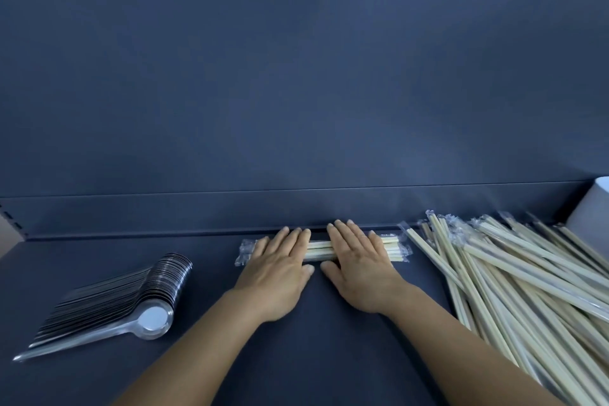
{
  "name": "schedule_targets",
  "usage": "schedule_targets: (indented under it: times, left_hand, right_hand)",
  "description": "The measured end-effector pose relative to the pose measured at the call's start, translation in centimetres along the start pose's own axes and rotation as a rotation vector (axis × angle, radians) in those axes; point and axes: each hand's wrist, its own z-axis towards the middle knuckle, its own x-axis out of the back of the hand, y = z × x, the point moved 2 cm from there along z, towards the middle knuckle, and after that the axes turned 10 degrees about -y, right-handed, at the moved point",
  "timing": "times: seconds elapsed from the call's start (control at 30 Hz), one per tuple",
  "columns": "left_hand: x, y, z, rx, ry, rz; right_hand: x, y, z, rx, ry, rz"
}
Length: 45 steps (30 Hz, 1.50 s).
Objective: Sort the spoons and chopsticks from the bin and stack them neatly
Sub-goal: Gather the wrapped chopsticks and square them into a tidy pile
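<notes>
A small stack of wrapped chopsticks (316, 249) lies crosswise against the back lip of the dark table. My left hand (280, 265) and my right hand (357, 262) lie flat on it side by side, fingers straight, palms down. A nested row of clear plastic spoons (131, 300) sits at the left, handles pointing toward the near left. A large loose pile of wrapped chopsticks (527, 277) spreads over the right side.
The dark table (313, 339) ends at a low raised lip (164, 231) with a dark wall behind it. A white container (593, 211) shows partly at the right edge behind the loose pile.
</notes>
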Motion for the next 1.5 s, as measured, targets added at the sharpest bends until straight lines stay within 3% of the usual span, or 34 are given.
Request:
schedule_targets:
  times: [0.2, 0.47, 0.77, 0.87, 1.07, 1.2, 1.37, 1.5]
  left_hand:
    - [0.2, 0.7, -0.4, 0.021, 0.068, 0.069]
    - [0.8, 1.3, -0.3, 0.052, 0.087, 0.064]
    - [1.6, 0.8, -0.5, -0.064, 0.215, 0.016]
    - [1.5, 0.8, -0.3, -0.031, 0.177, 0.016]
    - [0.6, 0.6, 0.1, 0.008, -0.026, 0.034]
    - [0.4, 1.3, 0.2, -0.030, -0.014, 0.003]
    - [0.5, 1.6, 0.2, -0.010, 0.144, 0.030]
    - [0.7, 1.6, -0.1, -0.104, 0.256, -0.005]
  right_hand:
    - [-1.1, -1.0, -1.1, -0.100, -0.012, -0.061]
    - [-0.5, -1.1, -2.2, -0.065, 0.019, -0.025]
    - [-0.6, -0.9, -2.9, -0.135, 0.102, 0.008]
    - [-0.9, -0.9, -3.2, -0.164, 0.116, 0.010]
    - [-1.2, -1.3, -3.2, -0.187, -0.029, 0.042]
    - [-0.9, -1.3, -3.0, -0.150, -0.052, 0.059]
    - [-0.4, -0.1, -3.1, -0.126, 0.139, 0.086]
    - [0.1, 0.5, -3.1, -0.140, 0.308, 0.057]
